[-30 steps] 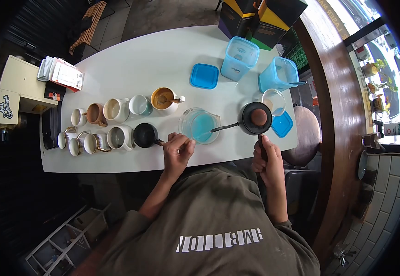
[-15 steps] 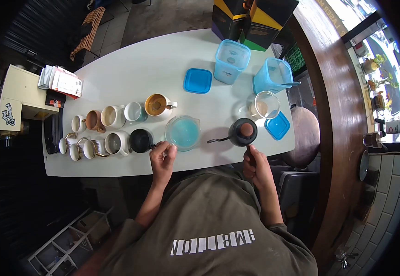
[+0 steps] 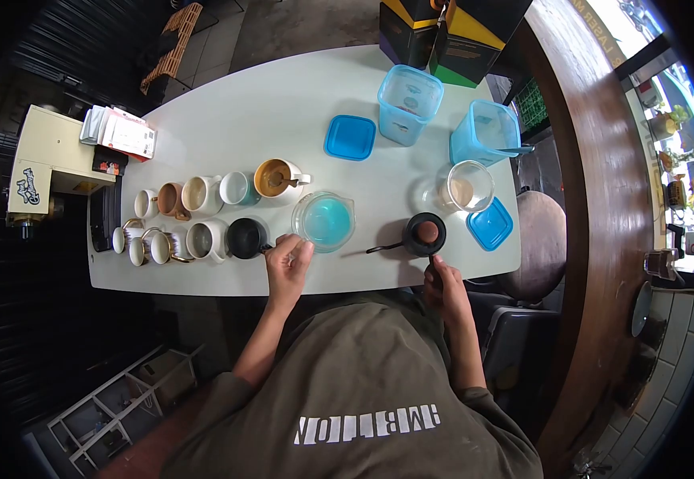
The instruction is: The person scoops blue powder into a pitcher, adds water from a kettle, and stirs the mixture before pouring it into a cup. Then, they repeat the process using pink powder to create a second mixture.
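At the table's front edge, my left hand (image 3: pixel 287 267) has its thumb and fingers pinched at the handle of a black mug (image 3: pixel 246 238). A clear glass jug (image 3: pixel 325 222) of blue-green liquid stands just right of that hand. My right hand (image 3: pixel 446 287) is closed round the dark handle of a small black pot (image 3: pixel 415 242), with a round brown patch showing inside its rim. From the pot's left side sticks out a thin dark handle (image 3: pixel 387 249), like a spoon's. Behind the pot is a clear glass cup (image 3: pixel 470 187), its contents light brown.
Two rows of mugs run along the left, among them a white one (image 3: pixel 273 180) with a brown inside and a spoon. Two light-blue tubs (image 3: pixel 411 108) stand at the back right; blue lids (image 3: pixel 350 137) lie on the white table (image 3: pixel 227 120). A cream machine (image 3: pixel 51 160) borders the left end.
The whole view has shifted slightly, so the table sits further right. Both hands keep the same hold on the mug and the pot.
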Available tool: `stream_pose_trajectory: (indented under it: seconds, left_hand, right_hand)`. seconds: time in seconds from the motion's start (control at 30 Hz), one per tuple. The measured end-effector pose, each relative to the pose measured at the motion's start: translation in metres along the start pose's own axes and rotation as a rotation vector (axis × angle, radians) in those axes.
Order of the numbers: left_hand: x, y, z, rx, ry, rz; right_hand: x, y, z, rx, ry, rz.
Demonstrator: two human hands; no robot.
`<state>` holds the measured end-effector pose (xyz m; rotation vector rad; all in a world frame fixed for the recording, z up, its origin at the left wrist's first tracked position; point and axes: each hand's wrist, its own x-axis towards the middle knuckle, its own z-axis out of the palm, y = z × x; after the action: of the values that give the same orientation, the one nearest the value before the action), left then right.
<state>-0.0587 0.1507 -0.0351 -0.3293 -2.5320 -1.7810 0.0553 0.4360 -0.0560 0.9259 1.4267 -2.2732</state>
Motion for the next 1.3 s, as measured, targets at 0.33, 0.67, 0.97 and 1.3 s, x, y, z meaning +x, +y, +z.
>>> stream_pose_trajectory:
  seconds: [0.33,0.67,0.97,1.3]
  left_hand:
    - [-0.004,-0.008,0.012,-0.112,-0.004,-0.093]
    - [0.001,0.014,0.021,-0.168,0.033,-0.099]
    - [-0.001,0.035,0.033,-0.134,0.123,-0.105]
    - [-0.031,0.045,0.052,-0.069,0.305,-0.172]
  right_hand:
    - [0.01,-0.005,-0.004,-0.088,-0.05,0.024]
    - [-0.051,-0.07,-0.02,-0.989,0.406,-0.302]
    - [0.034,-0.174,-0.055,-0.733,0.605,-0.822]
    - [0.065,-0.223,-0.052,-1.241,0.692,-1.146]
